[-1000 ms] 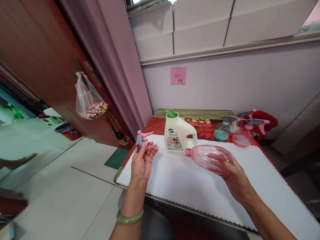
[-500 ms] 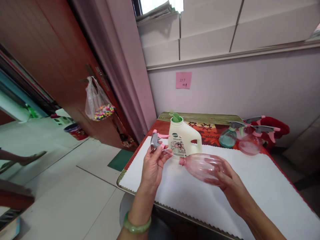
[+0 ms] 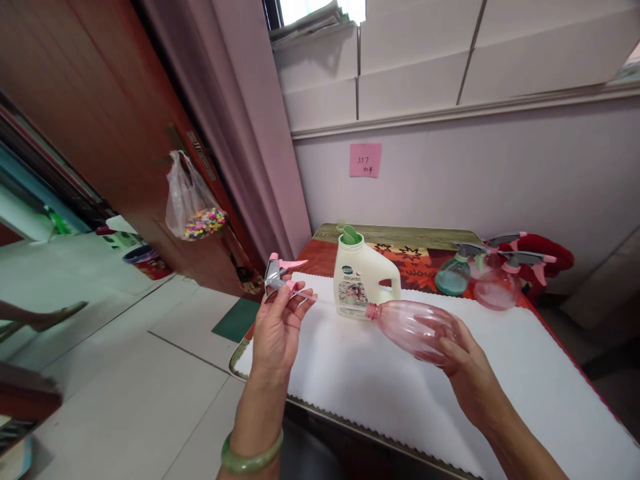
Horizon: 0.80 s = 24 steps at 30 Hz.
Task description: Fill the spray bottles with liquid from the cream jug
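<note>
I have the spray head (image 3: 274, 275) pinched in the grip of my left hand (image 3: 277, 333), fingers closed around its pink collar, with the trigger side turned up. My right hand (image 3: 465, 367) has its grip wrapped about the base end of the clear pink bottle (image 3: 413, 327), which lies nearly level in the air over the white mat (image 3: 425, 407) on the tabletop (image 3: 320, 252). The bottle's neck (image 3: 373, 311) points toward the spray head, and the thin tube (image 3: 353, 309) spans the gap between them.

I judge the step in hand to be lining up tube and neck. Whether the tip is inside the opening, I cannot tell from here; the collar is well apart from the threads. The next move, as I read it, calls for a steady bottle and a straight run along the tube's axis, since a sideways pull could bend it. The cream jug (image 3: 367, 273) stands upright just behind the neck, so I would mind a knock there.
</note>
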### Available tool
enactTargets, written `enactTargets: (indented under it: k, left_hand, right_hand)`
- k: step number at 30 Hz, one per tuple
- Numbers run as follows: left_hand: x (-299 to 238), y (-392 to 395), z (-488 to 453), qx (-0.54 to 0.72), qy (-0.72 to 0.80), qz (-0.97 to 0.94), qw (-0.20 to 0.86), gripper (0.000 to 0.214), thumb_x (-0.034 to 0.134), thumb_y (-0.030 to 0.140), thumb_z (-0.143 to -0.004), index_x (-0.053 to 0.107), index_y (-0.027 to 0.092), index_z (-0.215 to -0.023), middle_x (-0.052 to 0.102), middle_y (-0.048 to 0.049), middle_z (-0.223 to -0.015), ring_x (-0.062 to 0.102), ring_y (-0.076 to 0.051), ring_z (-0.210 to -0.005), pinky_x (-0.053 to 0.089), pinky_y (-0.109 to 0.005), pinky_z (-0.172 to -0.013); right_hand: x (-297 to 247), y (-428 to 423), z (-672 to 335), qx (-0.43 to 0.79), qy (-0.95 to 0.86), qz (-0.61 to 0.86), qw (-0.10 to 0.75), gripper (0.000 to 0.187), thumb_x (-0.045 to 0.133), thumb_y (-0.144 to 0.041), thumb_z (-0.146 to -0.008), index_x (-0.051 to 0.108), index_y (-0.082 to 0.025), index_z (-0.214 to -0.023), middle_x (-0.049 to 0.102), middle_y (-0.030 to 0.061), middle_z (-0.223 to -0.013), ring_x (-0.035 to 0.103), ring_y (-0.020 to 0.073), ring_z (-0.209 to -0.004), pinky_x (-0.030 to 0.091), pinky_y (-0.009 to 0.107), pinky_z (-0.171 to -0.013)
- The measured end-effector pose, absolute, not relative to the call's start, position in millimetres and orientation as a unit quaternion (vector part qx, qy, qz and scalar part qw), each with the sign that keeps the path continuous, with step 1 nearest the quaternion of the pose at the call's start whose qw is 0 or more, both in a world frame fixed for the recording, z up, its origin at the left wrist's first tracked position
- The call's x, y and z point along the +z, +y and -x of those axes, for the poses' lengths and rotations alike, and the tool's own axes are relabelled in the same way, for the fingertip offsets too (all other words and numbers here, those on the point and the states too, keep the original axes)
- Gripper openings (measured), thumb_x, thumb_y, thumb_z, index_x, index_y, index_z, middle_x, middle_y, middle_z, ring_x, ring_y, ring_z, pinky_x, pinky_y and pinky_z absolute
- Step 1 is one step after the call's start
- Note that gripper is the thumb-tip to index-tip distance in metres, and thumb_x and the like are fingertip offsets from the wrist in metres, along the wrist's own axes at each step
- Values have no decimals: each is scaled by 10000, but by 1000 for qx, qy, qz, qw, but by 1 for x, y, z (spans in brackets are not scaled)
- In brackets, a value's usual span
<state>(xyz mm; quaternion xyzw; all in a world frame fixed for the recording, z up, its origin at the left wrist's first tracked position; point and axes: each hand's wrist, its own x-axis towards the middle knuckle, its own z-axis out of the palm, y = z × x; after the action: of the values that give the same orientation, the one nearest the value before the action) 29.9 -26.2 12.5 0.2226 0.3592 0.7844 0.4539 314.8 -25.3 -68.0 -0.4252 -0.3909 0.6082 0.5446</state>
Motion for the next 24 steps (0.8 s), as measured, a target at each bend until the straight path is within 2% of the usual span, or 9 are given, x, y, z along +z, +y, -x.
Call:
enactTargets:
  k: [11, 17, 21, 24]
  left_hand:
    - [13, -26, -42, 767, 360, -214, 486, 288, 827, 239, -742, 699, 147, -982, 749, -79, -868, 719, -191, -756, 603, -356, -759]
    - [2, -28, -77, 747, 360, -202, 521, 293, 815, 262, -767, 715, 157, -1022, 768, -86, -954, 731, -194, -898, 555, -343, -904]
    - [0, -31, -91, 741, 341, -174, 551, 270, 799, 263, -784, 730, 155, -1021, 775, -108, -978, 730, -185, -868, 553, -347, -909]
    - [0, -34, -94, 746, 329, -160, 556, 271, 796, 229, -782, 735, 157, -1036, 777, -101, -980, 727, -174, -880, 546, -330, -919]
  right_hand:
    - [-66, -30, -307, 628, -385, 420, 531, 578, 738, -505, -758, 576, -272, -1262, 606, 121, -1368, 646, 291, -1093, 603, 406, -786]
    - [-66, -39, -269, 626, -423, 362, 547, 699, 820, -477, -694, 500, -283, -1284, 630, 124, -1323, 671, 311, -1108, 614, 471, -831]
    - [-73, -47, -256, 547, -491, 340, 586, 743, 855, -393, -700, 440, -307, -1310, 576, 141, -1396, 705, 296, -1067, 626, 486, -847]
    - [-77, -50, -256, 433, -552, 333, 630, 788, 860, -339, -710, 417, -290, -1359, 508, 176, -1455, 691, 309, -1110, 631, 496, -862]
